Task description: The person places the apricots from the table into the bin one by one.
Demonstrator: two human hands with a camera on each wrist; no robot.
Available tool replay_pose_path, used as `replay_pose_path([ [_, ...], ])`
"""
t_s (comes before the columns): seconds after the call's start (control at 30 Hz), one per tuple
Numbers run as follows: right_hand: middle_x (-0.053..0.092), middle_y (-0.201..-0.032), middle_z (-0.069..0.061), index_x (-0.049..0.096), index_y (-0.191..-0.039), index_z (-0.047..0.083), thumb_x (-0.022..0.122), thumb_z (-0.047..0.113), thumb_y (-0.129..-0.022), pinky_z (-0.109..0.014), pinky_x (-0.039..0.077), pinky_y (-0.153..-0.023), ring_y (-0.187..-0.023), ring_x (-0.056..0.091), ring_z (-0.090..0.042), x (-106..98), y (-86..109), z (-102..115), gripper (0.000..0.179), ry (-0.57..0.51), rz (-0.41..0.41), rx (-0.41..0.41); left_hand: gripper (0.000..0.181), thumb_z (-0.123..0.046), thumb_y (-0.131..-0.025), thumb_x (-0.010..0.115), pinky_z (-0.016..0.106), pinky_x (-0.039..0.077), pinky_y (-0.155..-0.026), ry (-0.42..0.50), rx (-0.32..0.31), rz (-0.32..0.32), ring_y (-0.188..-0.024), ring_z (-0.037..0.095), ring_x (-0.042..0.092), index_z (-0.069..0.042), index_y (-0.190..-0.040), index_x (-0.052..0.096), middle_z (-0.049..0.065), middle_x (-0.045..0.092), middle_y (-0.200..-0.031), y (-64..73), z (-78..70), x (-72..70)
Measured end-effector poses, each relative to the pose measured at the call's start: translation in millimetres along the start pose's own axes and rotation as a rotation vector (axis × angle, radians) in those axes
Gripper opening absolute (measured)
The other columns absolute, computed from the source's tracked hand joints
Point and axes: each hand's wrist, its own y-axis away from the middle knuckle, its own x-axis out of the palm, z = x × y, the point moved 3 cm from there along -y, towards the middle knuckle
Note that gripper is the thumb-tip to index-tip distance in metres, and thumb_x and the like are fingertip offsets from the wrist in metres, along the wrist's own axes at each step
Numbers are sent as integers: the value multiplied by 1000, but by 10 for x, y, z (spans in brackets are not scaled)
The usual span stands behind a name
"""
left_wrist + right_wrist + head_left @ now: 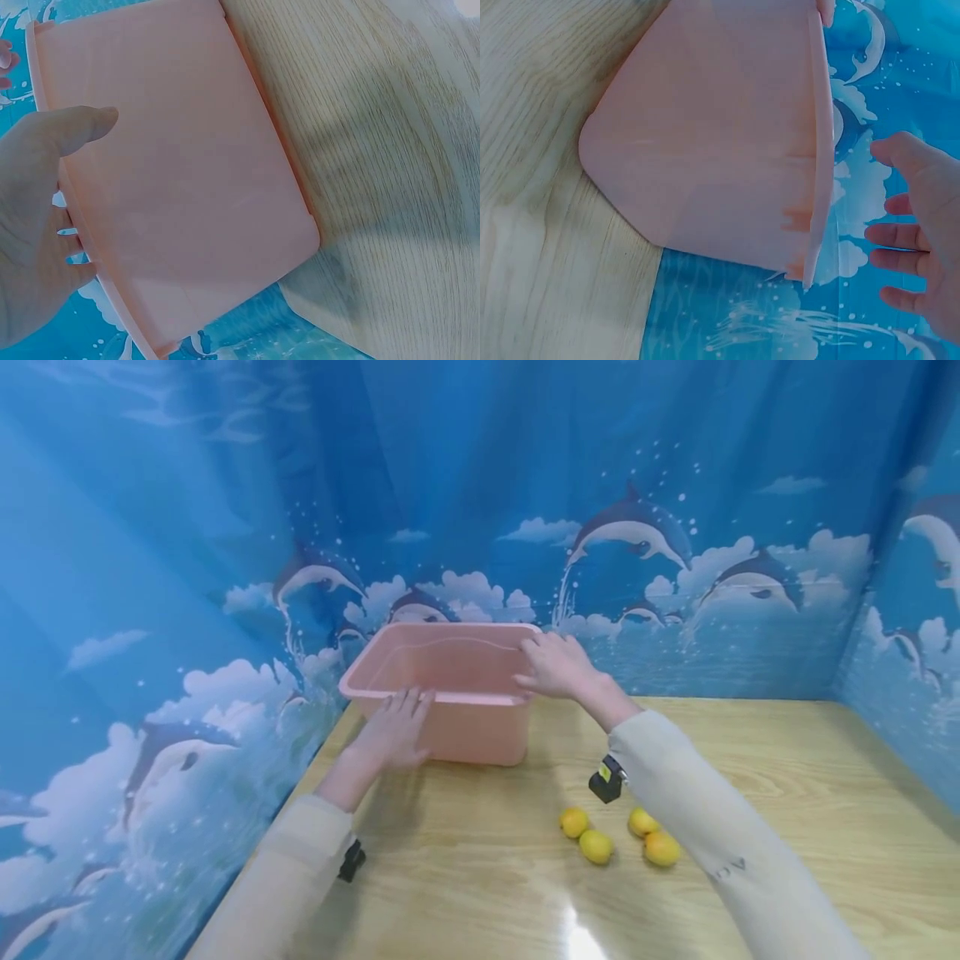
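A pink plastic bin (pixel 476 731) with an open top stands at the back left of the wooden table. My left hand (pixel 393 731) is at its front rim, fingers extended. In the left wrist view the thumb of that hand (pixel 37 210) lies over the bin's outer wall (pixel 180 157), and the fingers are at the rim. My right hand (pixel 558 667) is by the bin's right rim, its fingers loosely spread. The right wrist view has this hand (pixel 930 232) apart from the rim (pixel 823 150), holding nothing.
Several small yellow fruits lie on the table (pixel 465 860) in two pairs, one pair (pixel 596 846) near the middle and the other (pixel 662 848) beside my right sleeve (pixel 720 827). A blue curtain (pixel 465 485) printed with dolphins hangs behind and along the left side.
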Motion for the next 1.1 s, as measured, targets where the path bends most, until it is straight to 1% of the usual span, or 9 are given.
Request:
replay_pose_path([
  [0.1, 57, -113, -12, 51, -124, 7, 57, 45, -88, -43, 45, -77, -98, 52, -28, 38, 48, -40, 53, -33, 5, 14, 88, -41, -88, 58, 48, 7, -112, 4, -6, 3, -139, 37, 5, -3, -148, 6, 21, 6, -152, 16, 2, 18],
  [0.2, 57, -113, -13, 50, -126, 7, 57, 45, -88, -42, 45, -76, -98, 52, -28, 77, 95, -69, 54, -61, 11, 23, 88, -40, -88, 59, 49, 7, -112, 3, -4, 0, -139, 38, 7, -2, -148, 7, 22, 7, -152, 29, 7, 38],
  [0.43, 55, -122, -16, 49, -131, 5, 56, 44, -89, -50, 43, -87, -110, 49, -32, 154, 206, -153, 58, -96, 4, 39, 91, -41, -86, 61, 49, 8, -112, -3, 1, -24, -138, 39, 9, -1, -148, 8, 23, 9, -152, 33, 14, 59],
  [0.57, 55, -122, -16, 50, -130, 5, 58, 46, -88, -52, 42, -87, -111, 48, -33, 198, 284, -232, 59, -109, 1, 44, 92, -40, -84, 64, 51, 13, -111, -22, 50, -76, -136, 42, 15, 4, -146, 13, 28, 16, -149, 38, 12, 46],
  [0.67, 56, -120, -16, 52, -128, 5, 58, 46, -87, -51, 43, -85, -109, 50, -33, 239, 339, -298, 58, -103, -4, 38, 90, -37, -83, 65, 51, 15, -111, -26, 80, -105, -134, 44, 19, 7, -144, 16, 31, 19, -146, 52, 4, 28],
  [0.83, 56, -119, -16, 52, -127, 4, 57, 45, -88, -52, 43, -85, -108, 51, -33, 314, 454, -410, 57, -101, 15, 48, 88, -34, -84, 64, 52, 15, -111, -1, 83, -96, -134, 45, 17, 7, -144, 15, 31, 19, -146, 63, -12, 8],
  [0.93, 56, -118, -16, 52, -127, 4, 57, 45, -88, -53, 43, -85, -107, 51, -34, 360, 542, -474, 56, -86, 17, 48, 89, -35, -84, 64, 52, 14, -111, 3, 80, -89, -135, 45, 16, 7, -145, 14, 31, 18, -146, 51, -15, 5],
  [1.0, 56, -118, -17, 53, -126, 3, 57, 45, -88, -53, 43, -86, -108, 51, -34, 392, 608, -516, 56, -70, 15, 44, 91, -38, -84, 64, 51, 12, -111, -1, 68, -76, -136, 44, 14, 6, -146, 13, 30, 15, -148, 37, -12, 12],
  [1.1, 57, -117, -17, 54, -124, 3, 58, 44, -88, -53, 43, -85, -107, 51, -35, 437, 721, -578, 55, -51, 4, 40, 91, -39, -85, 63, 51, 13, -111, -14, 57, -63, -136, 44, 14, 5, -146, 12, 30, 14, -148, 17, -8, 16],
])
